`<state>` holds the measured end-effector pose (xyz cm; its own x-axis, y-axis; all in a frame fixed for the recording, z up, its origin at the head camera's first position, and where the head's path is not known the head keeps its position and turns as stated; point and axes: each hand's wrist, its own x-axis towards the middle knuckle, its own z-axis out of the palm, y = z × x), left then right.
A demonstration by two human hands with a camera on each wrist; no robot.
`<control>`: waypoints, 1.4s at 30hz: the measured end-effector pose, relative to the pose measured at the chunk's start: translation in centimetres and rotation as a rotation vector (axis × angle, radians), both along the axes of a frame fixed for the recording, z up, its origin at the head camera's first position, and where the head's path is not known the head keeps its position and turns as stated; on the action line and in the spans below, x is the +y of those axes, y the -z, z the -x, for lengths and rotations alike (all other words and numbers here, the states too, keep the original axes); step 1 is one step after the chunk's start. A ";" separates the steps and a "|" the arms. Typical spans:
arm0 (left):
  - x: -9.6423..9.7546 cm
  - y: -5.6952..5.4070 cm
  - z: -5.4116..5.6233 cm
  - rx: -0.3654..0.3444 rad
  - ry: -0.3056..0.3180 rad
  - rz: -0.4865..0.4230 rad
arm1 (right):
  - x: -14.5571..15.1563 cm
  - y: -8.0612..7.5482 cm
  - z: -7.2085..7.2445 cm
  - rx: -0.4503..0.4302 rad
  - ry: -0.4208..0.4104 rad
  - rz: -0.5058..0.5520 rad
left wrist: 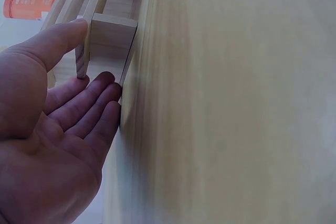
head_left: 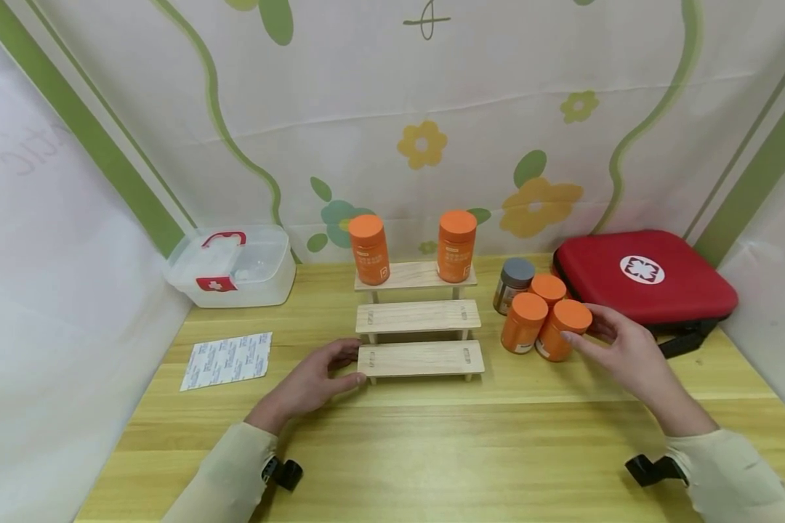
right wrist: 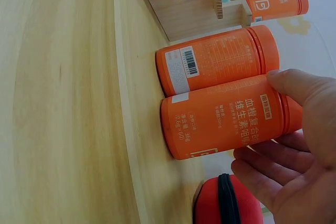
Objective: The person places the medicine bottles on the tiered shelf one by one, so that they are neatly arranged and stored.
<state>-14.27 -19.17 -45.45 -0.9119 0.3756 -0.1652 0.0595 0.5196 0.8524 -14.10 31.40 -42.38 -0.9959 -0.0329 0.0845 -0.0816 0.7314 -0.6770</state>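
Observation:
My right hand (head_left: 631, 359) holds an orange vitamin bottle (head_left: 552, 340) near its lid, thumb on one side and fingers on the other; the right wrist view shows its printed label (right wrist: 220, 116). Close against it stand two more orange bottles, one in front (head_left: 522, 327) and one behind (head_left: 549, 287), with a grey-lidded dark bottle (head_left: 514, 283) at the back. With my left hand (head_left: 310, 381) I grip the left end of a three-step wooden stand (head_left: 421, 359), thumb at the front corner and fingertips at the back. Two orange bottles, left (head_left: 370, 250) and right (head_left: 456, 247), stand on its top step.
A red first-aid case (head_left: 647, 272) lies at the right, its black strap (head_left: 687, 338) toward me. At the back left sits a translucent medicine box (head_left: 255, 272), with a printed foil packet (head_left: 227, 361) in front. A patterned white cloth (head_left: 366, 87) hangs behind the wooden table (head_left: 392, 457).

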 end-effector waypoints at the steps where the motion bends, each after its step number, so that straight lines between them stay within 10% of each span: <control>1: 0.0 0.0 0.0 0.000 -0.001 0.001 | 0.0 0.0 0.0 0.002 0.001 0.002; 42: 0.0 0.0 0.0 -0.001 -0.007 0.009 | -0.1 -0.3 -1.2 0.168 0.072 -0.005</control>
